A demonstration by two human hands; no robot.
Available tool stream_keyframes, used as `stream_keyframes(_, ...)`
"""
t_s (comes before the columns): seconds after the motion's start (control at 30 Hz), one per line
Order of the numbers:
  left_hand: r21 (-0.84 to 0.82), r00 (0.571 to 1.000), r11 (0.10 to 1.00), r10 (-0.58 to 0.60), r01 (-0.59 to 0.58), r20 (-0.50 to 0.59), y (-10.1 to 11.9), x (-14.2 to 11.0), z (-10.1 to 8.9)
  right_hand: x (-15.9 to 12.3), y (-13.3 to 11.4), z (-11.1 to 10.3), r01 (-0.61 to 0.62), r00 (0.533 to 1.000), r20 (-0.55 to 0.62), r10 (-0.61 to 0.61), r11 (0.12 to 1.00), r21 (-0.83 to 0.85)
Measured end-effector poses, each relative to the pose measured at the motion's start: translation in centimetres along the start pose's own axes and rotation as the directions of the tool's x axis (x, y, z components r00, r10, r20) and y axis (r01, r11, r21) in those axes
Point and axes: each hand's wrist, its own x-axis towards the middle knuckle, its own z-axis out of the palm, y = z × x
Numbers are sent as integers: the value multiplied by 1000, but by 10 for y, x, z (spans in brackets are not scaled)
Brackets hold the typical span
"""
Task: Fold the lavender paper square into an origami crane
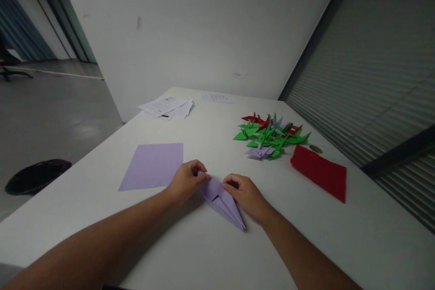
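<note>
Left hand (pixel 186 180) and right hand (pixel 247 194) are best worked as a matched pair: equal light tension, edges aligned on the centre line before any crease is pressed, since thin layers probably skew or tear if one side pulls harder. Left thumb and fingertips pinch the upper left edge; right thumb and forefinger nip the upper right edge, remaining fingers curled in. Between them lies the folded lilac paper kite shape (pixel 228 208), its narrow point toward the wearer on the white tabletop (pixel 190 253). Just beyond the left hand: flat lilac paper square (pixel 154 165). Farther right: heap of green, red and lilac folded-paper birds (pixel 268 136), beside it red rectangular paper (pixel 321 172).
</note>
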Motion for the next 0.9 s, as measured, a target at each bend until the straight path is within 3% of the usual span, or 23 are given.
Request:
stream_keyframes(0.3, 22, 999, 999, 29, -29, 16, -6, 2, -2, 2, 6, 1, -49, 998, -32, 55, 984, 172)
stream_keyframes(0.9, -68, 999, 997, -37, 37, -6, 2, 0, 1, 0, 7, 4, -55, 998, -8, 57, 990, 131)
